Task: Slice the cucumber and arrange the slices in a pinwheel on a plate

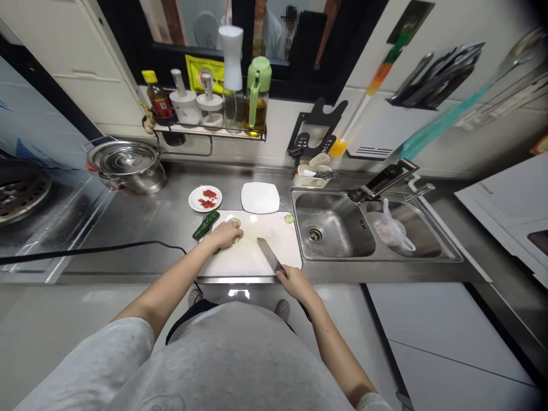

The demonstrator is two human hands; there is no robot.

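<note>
My right hand (294,282) grips the handle of a kitchen knife (269,253). The blade points away and to the left, over the white cutting board (257,262). On the left part of the board, my left hand (226,233) has its fingers curled over cucumber slices (237,222), which show at the fingertips; the palm side is hidden. A dark green piece of cucumber (206,224) lies at the board's upper left corner. One loose cucumber slice (289,218) sits at the upper right corner.
Behind the board are a plate of chopped red pieces (205,198) and a white square plate (260,197). To the right is a steel double sink (334,225) with a plastic bag (391,226). A lidded pot (135,168) stands left; a bottle shelf (209,130) hangs above.
</note>
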